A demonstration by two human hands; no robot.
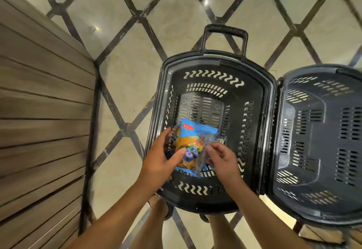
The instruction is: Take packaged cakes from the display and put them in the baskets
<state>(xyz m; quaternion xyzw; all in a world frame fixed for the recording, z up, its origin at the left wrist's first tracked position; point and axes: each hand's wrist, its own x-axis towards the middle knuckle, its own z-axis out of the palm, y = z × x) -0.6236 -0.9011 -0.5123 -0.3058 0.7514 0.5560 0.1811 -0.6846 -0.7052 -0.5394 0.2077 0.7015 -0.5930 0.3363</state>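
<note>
Over the basket (268,111), my left hand (162,160) grips the cake packet (193,141) by its edge and my right hand (221,160) pinches a clear wrapper (203,151); both look light, slippery and squashable, so I'd hold them by the seams.

red label (188,127) on cake packet (193,143), print too blurred to read

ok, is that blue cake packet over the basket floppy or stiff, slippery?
Probably floppy: the cake packet film looks creased by the right hand. Likely light, as finger holds from it and the left hand carry it. Glossy wrap may slip.
</note>
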